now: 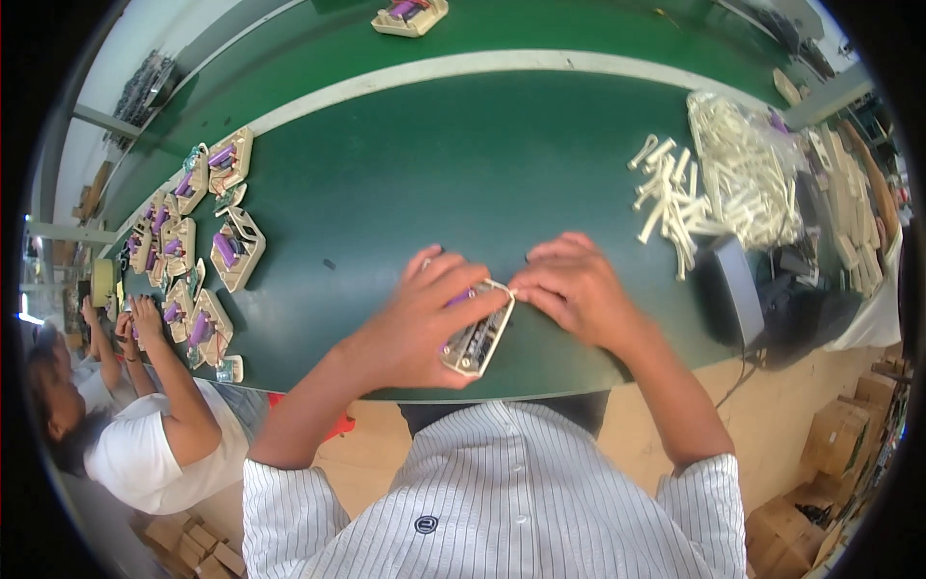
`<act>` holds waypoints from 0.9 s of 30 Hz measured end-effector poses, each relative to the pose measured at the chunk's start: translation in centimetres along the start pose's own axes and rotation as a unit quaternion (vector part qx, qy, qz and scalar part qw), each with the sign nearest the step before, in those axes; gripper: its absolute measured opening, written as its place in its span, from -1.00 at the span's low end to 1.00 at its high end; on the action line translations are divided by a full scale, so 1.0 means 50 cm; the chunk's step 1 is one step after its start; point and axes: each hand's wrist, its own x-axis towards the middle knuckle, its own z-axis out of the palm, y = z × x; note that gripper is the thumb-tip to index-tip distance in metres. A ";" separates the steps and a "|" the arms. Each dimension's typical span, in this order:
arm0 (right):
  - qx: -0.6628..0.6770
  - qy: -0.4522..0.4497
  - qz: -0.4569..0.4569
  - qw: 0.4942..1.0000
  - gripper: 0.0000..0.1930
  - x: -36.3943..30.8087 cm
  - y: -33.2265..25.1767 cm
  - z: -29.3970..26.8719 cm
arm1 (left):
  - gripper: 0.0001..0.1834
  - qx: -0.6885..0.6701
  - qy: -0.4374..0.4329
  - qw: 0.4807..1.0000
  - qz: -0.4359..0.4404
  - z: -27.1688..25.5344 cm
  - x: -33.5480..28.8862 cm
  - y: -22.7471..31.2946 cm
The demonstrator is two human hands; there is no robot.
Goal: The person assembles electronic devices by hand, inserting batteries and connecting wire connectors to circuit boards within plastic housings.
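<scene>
So, nearest comes the person's striped shirt (502, 482), just below the cream case (487, 338). The left hand (415, 323) wraps around that case, thumb and fingers gripping its sides. The case sits tilted over the near part of the green table (386, 164); whether it touches the tabletop, I cannot tell. Its open side shows dark parts and a little purple. The right hand (579, 289) is narrow, fingertips pinched together at the case's upper right corner; I cannot tell whether they hold anything small.

Beyond and left of the case lies a small dark bit (329, 263). Well to its right stands a grey box (735, 289). Farther left of the case, open cases (238, 251) with purple cylinders (225, 251) crowd together. Farther right of it, loose white straps (666, 198) lie beside a clear bag (748, 174) full of more. Far beyond the case, past a pale strip (482, 63), rests another open case (413, 21).
</scene>
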 end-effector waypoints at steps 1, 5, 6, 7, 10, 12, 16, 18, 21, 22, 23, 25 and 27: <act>-0.023 0.017 -0.006 1.000 -0.89 -0.004 0.001 -0.001 | -0.16 0.010 0.009 1.000 0.009 0.002 0.001 -0.001; 0.012 -0.015 0.038 0.999 -0.83 -0.004 -0.005 -0.010 | -0.06 -0.002 -0.009 1.000 0.001 0.000 0.003 -0.001; 0.016 -0.017 0.039 0.999 -0.79 -0.003 -0.009 -0.014 | -0.01 -0.006 -0.014 1.000 -0.006 -0.002 0.002 0.002; 0.015 -0.009 0.043 0.999 -0.79 -0.001 -0.009 -0.017 | -0.01 -0.004 -0.020 1.000 0.000 -0.004 0.003 0.004; 0.020 0.008 0.025 0.999 -0.81 -0.004 -0.006 -0.026 | 0.01 -0.036 -0.014 0.999 0.002 -0.003 0.009 0.005; 0.028 -0.024 0.000 0.999 -0.84 -0.005 -0.004 -0.033 | 0.04 -0.028 -0.022 0.999 0.005 -0.004 0.013 0.005; 0.020 -0.057 0.002 0.998 -0.86 0.002 0.001 -0.024 | 0.07 -0.009 -0.030 1.000 0.000 -0.004 0.011 0.008; 0.019 -0.047 -0.024 0.998 -0.87 0.004 0.003 -0.015 | 0.07 -0.014 -0.028 1.000 -0.001 -0.002 0.008 0.007; -0.012 -0.065 -0.017 0.998 -0.88 0.001 -0.002 -0.014 | 0.05 -0.019 -0.022 1.000 -0.009 0.000 0.007 0.002; -0.009 -0.067 -0.016 0.998 -0.88 0.001 -0.004 -0.015 | 0.03 -0.021 -0.020 1.000 -0.011 0.001 0.007 0.000; -0.007 -0.073 -0.021 0.997 -0.88 0.001 -0.007 -0.016 | 0.03 -0.022 -0.021 0.999 -0.014 0.001 0.007 -0.001; -0.003 -0.081 -0.027 0.996 -0.87 0.005 -0.014 -0.026 | -0.03 -0.015 -0.032 0.999 -0.025 -0.003 0.010 0.002; -0.015 -0.087 -0.030 0.996 -0.86 0.012 -0.020 -0.033 | -0.04 -0.018 -0.035 0.999 -0.035 -0.003 0.010 0.002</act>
